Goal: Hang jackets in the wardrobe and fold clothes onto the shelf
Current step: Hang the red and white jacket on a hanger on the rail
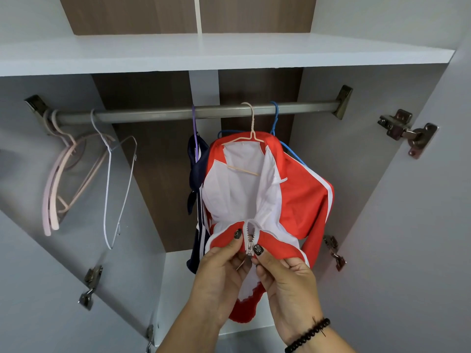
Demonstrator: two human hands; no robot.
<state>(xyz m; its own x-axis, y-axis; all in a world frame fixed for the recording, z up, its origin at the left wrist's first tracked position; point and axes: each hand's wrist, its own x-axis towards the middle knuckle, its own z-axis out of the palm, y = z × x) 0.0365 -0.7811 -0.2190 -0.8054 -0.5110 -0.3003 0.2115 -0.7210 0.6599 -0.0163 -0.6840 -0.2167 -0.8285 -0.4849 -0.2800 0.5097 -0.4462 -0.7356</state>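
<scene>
Nearest the camera, the right hand, with a black bead bracelet at its wrist, pinched the zipper slider of the red track jacket between thumb and fingers, while the left hand gripped the jacket's front edge just beside the zipper, its thumb pressed on the red cloth. The zipper was closed only low down; above the hands the jacket gaped open and showed its white lining. White stripes ran along the right sleeve. The jacket hung on a cream wire hanger hooked over the metal rail inside the wardrobe. Just to its left a navy garment hung from a purple hanger, touching the red jacket, and a blue hanger sat on the rail close behind to the right. Farther left, well apart, an empty white wire hanger and some pink hangers dangled near the rail's left bracket. Above the rail lay the white shelf, with a brown back panel behind it all. Metal hinges showed on the open doors at each side.
</scene>
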